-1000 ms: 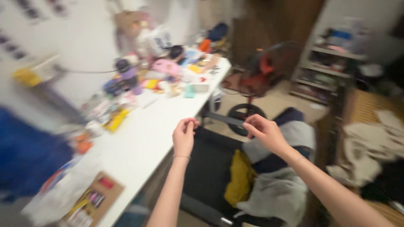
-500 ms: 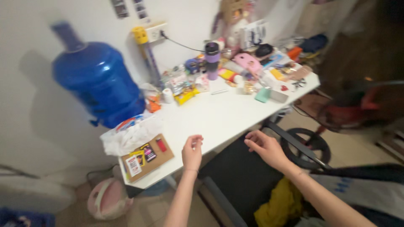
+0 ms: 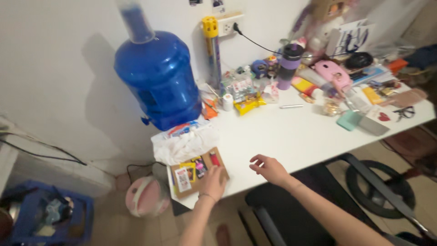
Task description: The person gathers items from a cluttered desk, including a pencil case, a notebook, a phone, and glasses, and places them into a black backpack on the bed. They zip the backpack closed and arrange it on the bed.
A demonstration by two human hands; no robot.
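- My left hand (image 3: 213,181) rests flat, fingers together, on the brown card (image 3: 196,171) of small packets at the tabletop (image 3: 291,136) corner.
- My right hand (image 3: 268,168) hovers beside it, fingers loosely spread, holding nothing.
- A white bag (image 3: 184,142) touches the card's far edge.

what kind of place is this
Probably a room at home, at a cluttered white desk against the wall. A big blue water jug, a purple cup and snack packets sit on it, with a chair pulled up beneath.
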